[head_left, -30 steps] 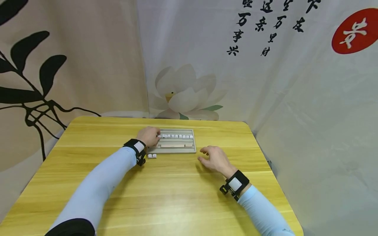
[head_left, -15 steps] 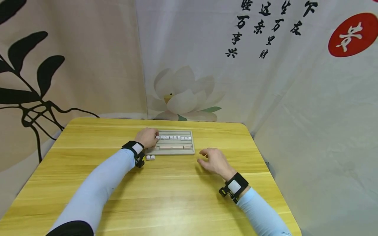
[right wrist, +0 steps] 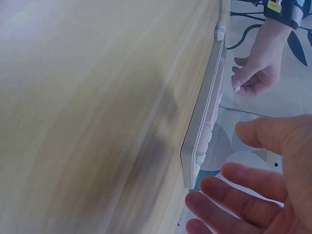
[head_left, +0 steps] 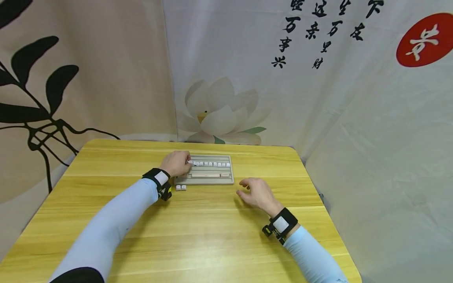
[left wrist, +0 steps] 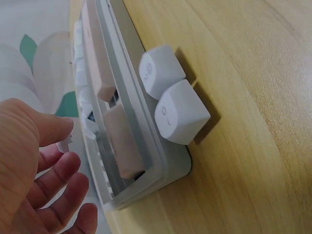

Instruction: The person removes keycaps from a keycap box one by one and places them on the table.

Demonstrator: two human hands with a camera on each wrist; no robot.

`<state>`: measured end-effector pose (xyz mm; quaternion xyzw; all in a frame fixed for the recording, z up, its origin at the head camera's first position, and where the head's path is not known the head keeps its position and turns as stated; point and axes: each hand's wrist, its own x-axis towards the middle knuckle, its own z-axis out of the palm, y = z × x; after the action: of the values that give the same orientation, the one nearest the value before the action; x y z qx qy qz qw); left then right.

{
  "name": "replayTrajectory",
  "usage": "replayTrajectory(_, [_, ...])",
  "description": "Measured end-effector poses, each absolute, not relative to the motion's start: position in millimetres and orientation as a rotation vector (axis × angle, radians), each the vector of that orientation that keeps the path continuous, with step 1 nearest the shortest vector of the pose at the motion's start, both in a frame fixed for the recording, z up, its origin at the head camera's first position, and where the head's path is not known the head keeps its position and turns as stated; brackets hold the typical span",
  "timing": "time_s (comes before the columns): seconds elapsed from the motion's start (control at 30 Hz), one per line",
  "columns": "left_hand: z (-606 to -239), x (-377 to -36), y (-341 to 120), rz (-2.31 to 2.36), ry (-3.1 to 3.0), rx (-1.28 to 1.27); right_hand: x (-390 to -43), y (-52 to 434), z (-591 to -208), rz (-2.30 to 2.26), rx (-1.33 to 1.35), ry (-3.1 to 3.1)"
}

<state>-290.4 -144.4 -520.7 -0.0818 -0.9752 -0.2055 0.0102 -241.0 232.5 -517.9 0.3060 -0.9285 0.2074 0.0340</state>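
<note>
A keyboard (head_left: 209,173) lies on the desk (head_left: 198,232), toward its far edge and about midway across. A row of keycaps (head_left: 211,164) sits in the keyboard's far part. Two loose keycaps (head_left: 181,187) lie side by side on the desk, just before the keyboard's near left corner. The left hand (head_left: 177,163) is at the keyboard's left end. The right hand (head_left: 257,192) is over the desk, right of the keyboard and nearer the person.

This looks like a small staged corner set up for recording: printed cloth backdrops (head_left: 226,78) with a lotus and brush writing hang close behind a bare wooden table (head_left: 198,236).
</note>
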Motion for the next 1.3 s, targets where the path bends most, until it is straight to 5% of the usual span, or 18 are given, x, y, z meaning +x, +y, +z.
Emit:
replayTrajectory(0.63, [-493,-259,-149,-0.618,-2.985,-0.353,-249,230,-506,0.623,0.937,-2.854])
replayTrajectory(1.3, [-508,-223,-144,-0.603,-3.010,-0.461,-250,230,-518,0.635,0.920,-2.871])
